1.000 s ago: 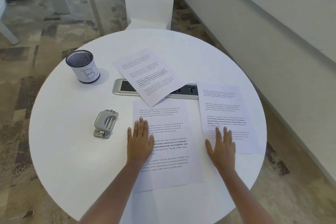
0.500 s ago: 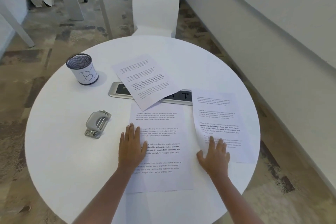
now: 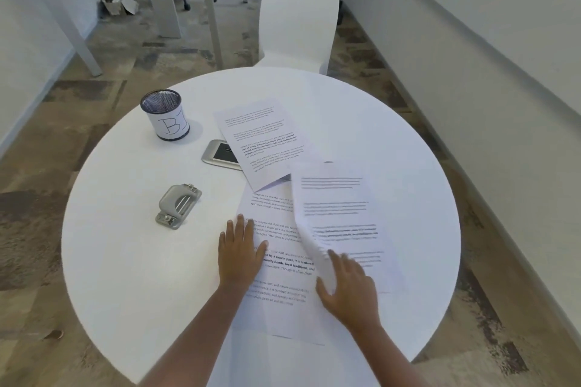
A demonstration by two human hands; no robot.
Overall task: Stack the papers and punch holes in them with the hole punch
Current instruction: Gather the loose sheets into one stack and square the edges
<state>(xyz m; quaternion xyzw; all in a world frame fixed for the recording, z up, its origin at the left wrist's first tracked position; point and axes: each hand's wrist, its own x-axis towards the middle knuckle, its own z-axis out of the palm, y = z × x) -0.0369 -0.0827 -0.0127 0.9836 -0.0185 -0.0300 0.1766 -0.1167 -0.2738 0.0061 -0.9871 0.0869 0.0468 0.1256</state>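
Three printed sheets lie on the round white table (image 3: 125, 276). My left hand (image 3: 240, 253) rests flat, fingers spread, on the near middle sheet (image 3: 283, 289). My right hand (image 3: 347, 287) presses on the right sheet (image 3: 339, 217), which is blurred, its left edge curled up and overlapping the middle sheet. A third sheet (image 3: 261, 141) lies tilted farther back. The grey hole punch (image 3: 177, 206) sits left of my left hand, untouched.
A mesh pen cup (image 3: 165, 115) labelled "B1" stands at the back left. A silver power socket panel (image 3: 220, 152) is set in the table, partly under the tilted sheet. A white chair (image 3: 297, 22) stands behind the table; a wall runs along the right.
My right hand has slid the right sheet leftward onto the middle sheet, its left edge lifting. My left hand stays flat on the middle sheet. The camera has tilted up.
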